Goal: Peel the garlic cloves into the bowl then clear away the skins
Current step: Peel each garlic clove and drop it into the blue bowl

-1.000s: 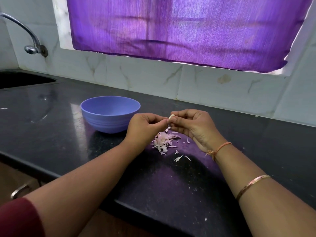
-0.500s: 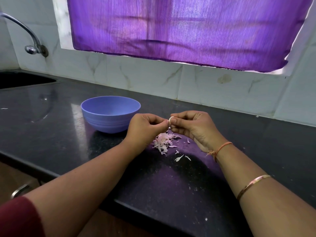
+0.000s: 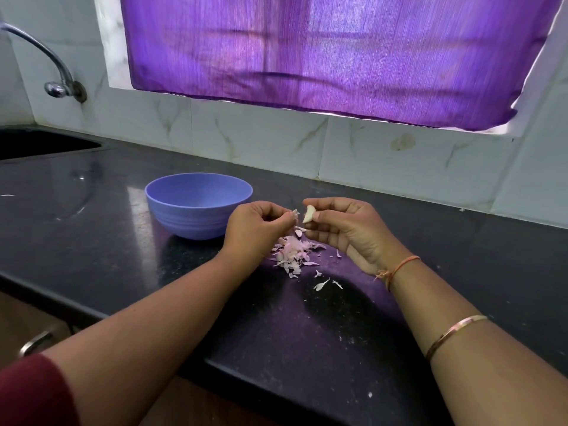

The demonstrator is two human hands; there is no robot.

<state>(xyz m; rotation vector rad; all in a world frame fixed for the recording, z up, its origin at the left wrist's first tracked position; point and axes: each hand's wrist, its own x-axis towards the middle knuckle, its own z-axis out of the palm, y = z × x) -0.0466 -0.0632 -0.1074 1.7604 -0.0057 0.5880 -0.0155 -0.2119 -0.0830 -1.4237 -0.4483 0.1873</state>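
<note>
Black counter (image 3: 92, 238) carries the loose skins (image 3: 292, 252); I judge peeling unfinished: right hand (image 3: 347, 230) pinches a seemingly bare clove (image 3: 309, 214) near the bowl (image 3: 196, 221), left hand (image 3: 255, 230) pinches a skin flake (image 3: 295, 214), clearing not yet begun.

The countertop (image 3: 92, 235) is dark speckled stone polished to a gloss, and the wall tiles (image 3: 255, 139) at twelve o'clock from the bowl (image 3: 190, 221) are smooth and marble-veined. The bowl looks like smooth satin plastic, and the garlic skins (image 3: 292, 252) at four o'clock of it are thin and papery. The curtain (image 3: 322, 56) is ribbed woven cloth, and the tap (image 3: 57, 87) at ten o'clock is bright chromed metal.
</note>
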